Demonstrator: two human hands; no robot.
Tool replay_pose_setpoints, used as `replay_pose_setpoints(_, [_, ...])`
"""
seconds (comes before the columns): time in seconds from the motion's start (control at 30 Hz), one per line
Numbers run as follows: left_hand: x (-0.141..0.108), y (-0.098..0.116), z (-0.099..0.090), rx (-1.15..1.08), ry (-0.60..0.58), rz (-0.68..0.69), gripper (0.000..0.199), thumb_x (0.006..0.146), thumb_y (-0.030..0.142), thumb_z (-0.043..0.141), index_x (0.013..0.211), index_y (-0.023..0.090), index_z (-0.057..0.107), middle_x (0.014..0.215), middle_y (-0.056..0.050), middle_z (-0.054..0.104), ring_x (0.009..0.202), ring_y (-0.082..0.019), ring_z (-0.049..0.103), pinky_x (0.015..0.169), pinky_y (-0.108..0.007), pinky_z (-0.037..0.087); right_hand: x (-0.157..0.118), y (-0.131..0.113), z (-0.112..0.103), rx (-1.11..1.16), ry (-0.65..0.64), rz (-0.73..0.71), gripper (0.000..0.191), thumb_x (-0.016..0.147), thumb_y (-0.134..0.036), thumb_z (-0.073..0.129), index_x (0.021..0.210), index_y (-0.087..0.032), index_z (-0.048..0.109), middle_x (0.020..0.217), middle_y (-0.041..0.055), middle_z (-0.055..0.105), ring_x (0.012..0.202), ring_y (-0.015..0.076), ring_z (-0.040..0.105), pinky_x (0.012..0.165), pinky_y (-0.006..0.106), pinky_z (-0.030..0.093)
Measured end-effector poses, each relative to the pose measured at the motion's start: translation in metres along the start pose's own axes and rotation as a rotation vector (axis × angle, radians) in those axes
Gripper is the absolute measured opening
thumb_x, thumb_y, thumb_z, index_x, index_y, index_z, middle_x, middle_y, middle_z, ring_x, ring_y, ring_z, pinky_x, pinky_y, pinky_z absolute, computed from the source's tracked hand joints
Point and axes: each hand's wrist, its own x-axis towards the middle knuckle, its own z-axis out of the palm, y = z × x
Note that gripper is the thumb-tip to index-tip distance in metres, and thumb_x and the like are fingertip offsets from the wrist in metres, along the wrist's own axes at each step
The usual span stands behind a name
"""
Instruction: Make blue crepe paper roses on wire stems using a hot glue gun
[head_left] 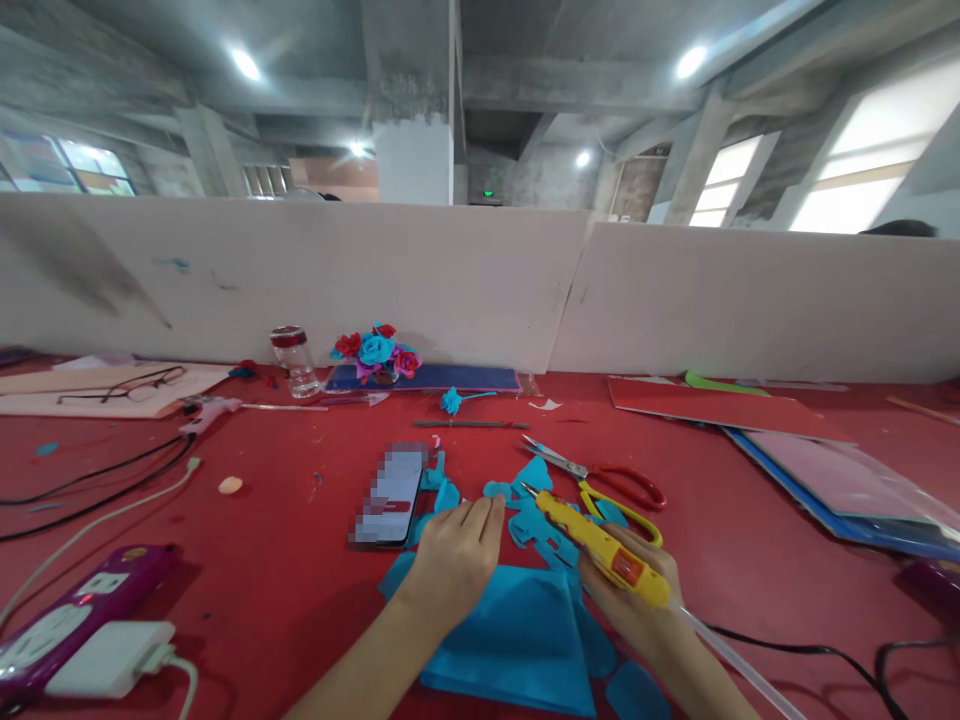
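My right hand is wrapped round a yellow hot glue gun, its metal tip aimed up and left and a clear glue stick trailing from its rear. Close to that tip, my left hand is closed, its fingertips pressed together; what they hold is hidden. Under both wrists lies a folded blue sheet. Cut blue pieces are scattered around the hands and the tip. Scissors with one red and one yellow handle lie just beyond my right hand.
A phone lies left of my left hand. Farther back are a small blue flower, a flower arrangement and a jar. A purple power strip sits at left, coloured sheets at right. A white partition stands behind.
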Motion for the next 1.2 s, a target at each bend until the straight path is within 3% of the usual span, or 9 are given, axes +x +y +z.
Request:
replay_pose_setpoints(0.33, [0.001,-0.001,-0.001,0.006,0.016,0.008,0.032,0.082,0.0,0.035,0.103,0.003,0.059,0.086,-0.013,0.068,0.071,-0.019,0.065,0.056,-0.029,0.053,0.001,-0.003,0.003,-0.041,-0.023,-0.022,0.023,0.069,-0.017,0.05,0.052,-0.022,0.036,0.048,-0.0057,0.041,0.039,0.0082,0.043,0.039,0.019,0.033])
replay_pose_setpoints(0.57, [0.004,-0.001,-0.005,0.059,0.051,0.055,0.034,0.077,-0.002,0.035,0.099,0.001,0.06,0.082,-0.013,0.069,0.065,-0.019,0.064,0.053,-0.028,0.052,0.001,-0.002,0.001,0.026,-0.012,0.062,0.015,0.072,-0.023,0.051,0.058,-0.022,0.047,0.049,-0.0042,0.046,0.04,0.0108,0.048,0.039,0.021,0.038])
replay_pose_setpoints(0.77, [0.004,0.003,-0.009,0.093,0.012,0.138,0.034,0.076,-0.002,0.037,0.102,0.001,0.059,0.087,-0.015,0.068,0.073,-0.02,0.065,0.059,-0.029,0.052,0.003,-0.002,0.002,0.024,-0.024,0.054,0.016,0.07,-0.023,0.052,0.055,-0.021,0.048,0.05,-0.0013,0.051,0.043,0.0123,0.051,0.041,0.022,0.043])
replay_pose_setpoints(1.07, [0.005,0.001,-0.006,0.054,0.059,0.087,0.036,0.077,-0.002,0.033,0.099,0.002,0.061,0.088,-0.015,0.07,0.073,-0.02,0.066,0.06,-0.029,0.053,0.004,0.003,-0.006,0.099,0.188,0.285,0.015,0.066,-0.032,0.058,0.059,-0.02,0.054,0.046,-0.0015,0.054,0.036,0.0139,0.05,0.033,0.023,0.042])
replay_pose_setpoints(1.2, [0.004,0.002,-0.006,0.053,0.059,0.076,0.036,0.077,-0.001,0.032,0.097,0.003,0.062,0.087,-0.014,0.071,0.071,-0.019,0.066,0.059,-0.028,0.054,0.004,0.003,-0.007,0.128,0.139,0.267,0.012,0.066,-0.032,0.058,0.062,-0.02,0.057,0.05,0.0002,0.059,0.041,0.0174,0.056,0.037,0.026,0.046])
